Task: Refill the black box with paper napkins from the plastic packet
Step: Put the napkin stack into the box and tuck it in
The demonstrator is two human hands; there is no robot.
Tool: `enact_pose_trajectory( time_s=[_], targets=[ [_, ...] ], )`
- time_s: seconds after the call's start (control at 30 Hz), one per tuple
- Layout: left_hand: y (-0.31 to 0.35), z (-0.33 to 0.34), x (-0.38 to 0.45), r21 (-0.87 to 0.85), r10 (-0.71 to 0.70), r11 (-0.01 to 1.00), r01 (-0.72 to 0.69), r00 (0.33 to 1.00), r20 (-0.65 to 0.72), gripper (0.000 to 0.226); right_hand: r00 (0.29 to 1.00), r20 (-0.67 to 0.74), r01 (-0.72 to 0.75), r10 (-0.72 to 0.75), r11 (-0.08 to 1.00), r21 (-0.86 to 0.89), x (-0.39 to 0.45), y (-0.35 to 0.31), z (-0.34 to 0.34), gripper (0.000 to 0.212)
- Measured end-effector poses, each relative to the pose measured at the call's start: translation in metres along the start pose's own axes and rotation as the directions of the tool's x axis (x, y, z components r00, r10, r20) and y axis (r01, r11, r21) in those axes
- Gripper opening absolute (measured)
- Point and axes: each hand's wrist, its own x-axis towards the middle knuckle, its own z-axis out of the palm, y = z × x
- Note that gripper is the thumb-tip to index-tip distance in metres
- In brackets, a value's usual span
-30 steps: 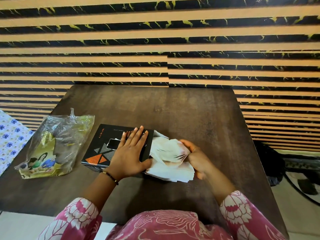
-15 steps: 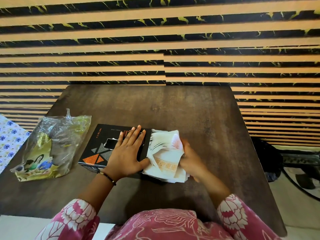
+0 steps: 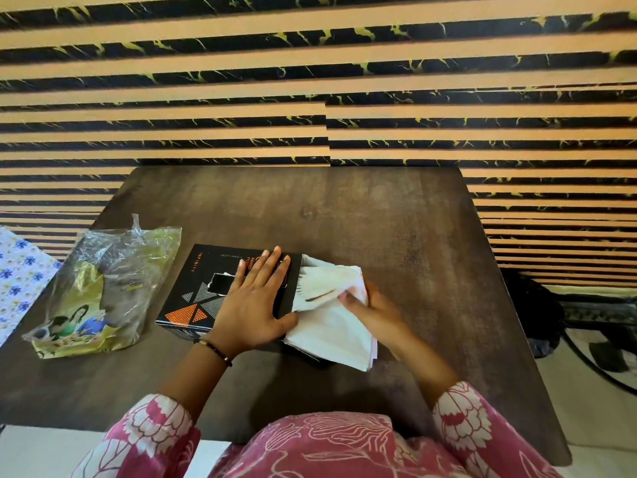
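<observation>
Pressed flat, fingers spread and straight, the left hand [image 3: 253, 303] lies palm-down on the lid of the black box [image 3: 203, 291], grasping nothing; its thumb reaches out to the right and touches the near edge of the paper napkins [image 3: 331, 326]. Fingers of the right hand [image 3: 374, 307] are curled into the white stack from the right side, the thumb on top and the rest seemingly underneath, so the hand is closed on the napkins; how deep the lower fingers go is hidden by the paper.

Napkins sit at the open right end of the box, the far part of the stack fanned and tucked against the opening, the near part hanging out over the dark wooden table [image 3: 344, 215]; whether any sheets are fully inside cannot be told from this angle. Across the black lid run orange and grey triangles, some small lettering, and a rectangular cut-out with a bit of white showing at its edge; a thin dark bracelet [image 3: 213, 347] circles the left wrist.

Left of the box, near it but apart, lies the plastic packet [image 3: 103, 291], crumpled, clear on top with a yellow-green printed panel showing figures at its near end; it looks slack and largely flattened. Pink floral sleeves [image 3: 148, 432] frame the bottom of the view; a striped orange and black wall [image 3: 310, 81] stands behind the table.
</observation>
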Motion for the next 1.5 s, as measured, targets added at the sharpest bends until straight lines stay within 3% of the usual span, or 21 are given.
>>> enact_pose_trajectory(
  time_s=[0.13, 0.23, 0.4, 0.53, 0.7, 0.83, 0.9, 0.93, 1.0, 1.07, 1.13, 1.2, 1.37, 1.5],
  targets=[
    [0.000, 0.000, 0.000, -0.001, 0.002, 1.000, -0.002, 1.000, -0.007, 0.094, 0.973, -0.138, -0.180, 0.185, 0.983, 0.046, 0.008, 0.000, 0.004, 0.052],
    [-0.001, 0.001, 0.000, -0.025, 0.001, 1.000, -0.001, 1.000, -0.015, 0.094, 0.950, -0.193, -0.235, 0.244, 0.970, 0.066, 0.012, 0.002, 0.005, 0.048],
    [-0.001, 0.001, 0.000, -0.010, 0.001, 1.000, -0.001, 1.000, -0.006, 0.094, 0.952, -0.296, -0.114, 0.077, 0.988, -0.109, 0.006, -0.002, 0.011, 0.045],
    [-0.002, 0.003, 0.001, 0.004, 0.002, 1.000, -0.002, 1.000, -0.008, 0.091, 0.967, -0.246, -0.113, 0.061, 0.972, -0.205, 0.010, -0.002, 0.018, 0.053],
    [-0.003, 0.004, 0.002, 0.021, -0.007, 1.000, 0.007, 1.000, -0.010, 0.090, 0.987, -0.146, 0.009, -0.062, 0.942, -0.335, 0.016, -0.010, 0.023, 0.042],
    [-0.002, 0.003, 0.001, 0.004, -0.003, 1.000, 0.003, 1.000, -0.008, 0.090, 0.994, -0.107, -0.061, 0.025, 0.936, -0.346, 0.026, -0.007, 0.016, 0.053],
    [-0.002, 0.003, 0.000, -0.007, -0.004, 1.000, 0.004, 1.000, -0.021, 0.091, 0.978, -0.207, -0.075, -0.002, 0.928, -0.365, 0.018, -0.002, 0.009, 0.055],
    [-0.002, 0.003, 0.000, -0.016, -0.005, 1.000, 0.004, 1.000, -0.026, 0.091, 0.950, -0.296, -0.032, -0.102, 0.909, -0.416, 0.011, 0.000, 0.007, 0.054],
    [-0.002, 0.003, 0.000, -0.013, -0.004, 1.000, 0.004, 1.000, -0.023, 0.091, 0.807, -0.373, 0.184, -0.458, 0.796, -0.577, -0.008, 0.003, 0.006, 0.037],
    [-0.002, 0.003, 0.001, -0.015, -0.006, 1.000, 0.006, 1.000, -0.027, 0.091, 0.693, -0.185, 0.410, -0.697, 0.591, -0.695, -0.020, 0.007, 0.014, 0.012],
    [-0.002, 0.003, 0.001, -0.010, -0.006, 1.000, 0.006, 1.000, -0.026, 0.091, 0.677, 0.080, 0.512, -0.732, 0.390, -0.766, -0.026, 0.015, 0.025, 0.009],
    [-0.002, 0.003, 0.001, 0.003, -0.009, 1.000, 0.009, 1.000, -0.020, 0.092, 0.665, 0.174, 0.530, -0.726, 0.294, -0.796, -0.025, 0.018, 0.033, 0.016],
    [-0.001, 0.004, 0.000, -0.013, -0.011, 1.000, 0.011, 0.999, -0.035, 0.091, 0.637, 0.182, 0.492, -0.749, 0.213, -0.844, -0.014, 0.009, 0.036, 0.016],
    [-0.001, 0.003, 0.001, -0.010, -0.007, 1.000, 0.007, 1.000, -0.030, 0.092, 0.664, 0.152, 0.405, -0.732, 0.181, -0.896, -0.002, 0.004, 0.034, 0.041]
  ],
)
